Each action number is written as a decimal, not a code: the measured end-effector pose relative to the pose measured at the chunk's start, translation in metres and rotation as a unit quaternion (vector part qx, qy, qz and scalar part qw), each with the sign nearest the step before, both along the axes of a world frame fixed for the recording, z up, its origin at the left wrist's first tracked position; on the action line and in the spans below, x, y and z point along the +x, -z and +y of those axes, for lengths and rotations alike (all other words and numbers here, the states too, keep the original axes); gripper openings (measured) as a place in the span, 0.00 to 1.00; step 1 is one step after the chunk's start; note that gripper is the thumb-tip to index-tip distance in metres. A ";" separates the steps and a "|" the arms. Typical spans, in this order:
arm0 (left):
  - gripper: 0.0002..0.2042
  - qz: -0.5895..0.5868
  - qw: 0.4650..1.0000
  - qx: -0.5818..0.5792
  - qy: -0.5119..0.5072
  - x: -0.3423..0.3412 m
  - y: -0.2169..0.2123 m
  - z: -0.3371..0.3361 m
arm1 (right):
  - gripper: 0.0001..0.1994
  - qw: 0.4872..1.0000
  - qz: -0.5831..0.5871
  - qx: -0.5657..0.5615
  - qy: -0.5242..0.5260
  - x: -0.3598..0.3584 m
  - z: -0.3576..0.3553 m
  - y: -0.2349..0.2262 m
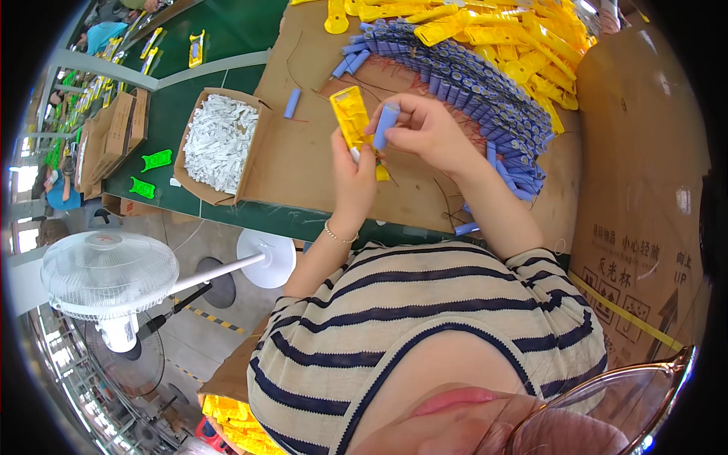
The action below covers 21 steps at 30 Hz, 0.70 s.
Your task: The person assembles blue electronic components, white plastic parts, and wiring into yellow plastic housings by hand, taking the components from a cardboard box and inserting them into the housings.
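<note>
My left hand (354, 180) is closed around the lower end of a yellow plastic housing (349, 112), which stands tilted with its hollow side showing. A small white spot shows by the left thumb; what it is I cannot make out. Just to the right, my right hand (431, 135) pinches a blue cylindrical battery cell (385, 127) between thumb and fingers, roughly upright. The cell is beside the housing's right edge; whether they touch I cannot tell. Below the hands, a small yellow piece (381, 173) lies on the cardboard sheet (296, 167).
Many blue cells (485, 91) with wires lie massed beyond my right hand, before a heap of yellow housings (523, 38). A loose cell (292, 103) lies left. An open box of white pieces (220, 144), green parts (157, 160), a fan (110, 273) and a large carton (637, 174) surround me.
</note>
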<state>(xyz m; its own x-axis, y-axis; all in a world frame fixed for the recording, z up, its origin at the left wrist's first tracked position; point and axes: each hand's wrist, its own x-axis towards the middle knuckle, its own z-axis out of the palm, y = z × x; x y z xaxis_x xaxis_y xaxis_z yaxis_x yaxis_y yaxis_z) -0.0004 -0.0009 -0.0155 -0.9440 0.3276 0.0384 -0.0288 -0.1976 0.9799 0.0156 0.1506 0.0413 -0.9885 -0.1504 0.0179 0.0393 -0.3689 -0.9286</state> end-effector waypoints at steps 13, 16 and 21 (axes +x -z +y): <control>0.17 0.070 0.993 -0.056 0.076 0.014 -0.009 0.019 | 0.23 0.942 0.000 0.292 0.166 0.032 0.003 -0.017; 0.19 0.094 0.990 -0.071 0.080 0.013 -0.009 0.016 | 0.24 0.920 0.018 0.369 0.133 0.031 0.003 -0.017; 0.21 0.137 0.982 -0.099 0.080 0.008 0.006 0.013 | 0.23 0.934 0.005 0.298 0.198 0.027 -0.006 -0.011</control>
<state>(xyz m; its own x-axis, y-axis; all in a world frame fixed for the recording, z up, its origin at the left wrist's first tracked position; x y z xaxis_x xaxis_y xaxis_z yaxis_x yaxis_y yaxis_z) 0.0077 0.0122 -0.0215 -0.8432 0.4975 0.2037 0.2254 -0.0168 0.9741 0.0430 0.1451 0.0523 -0.9689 0.2404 0.0581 -0.0016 0.2290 -0.9734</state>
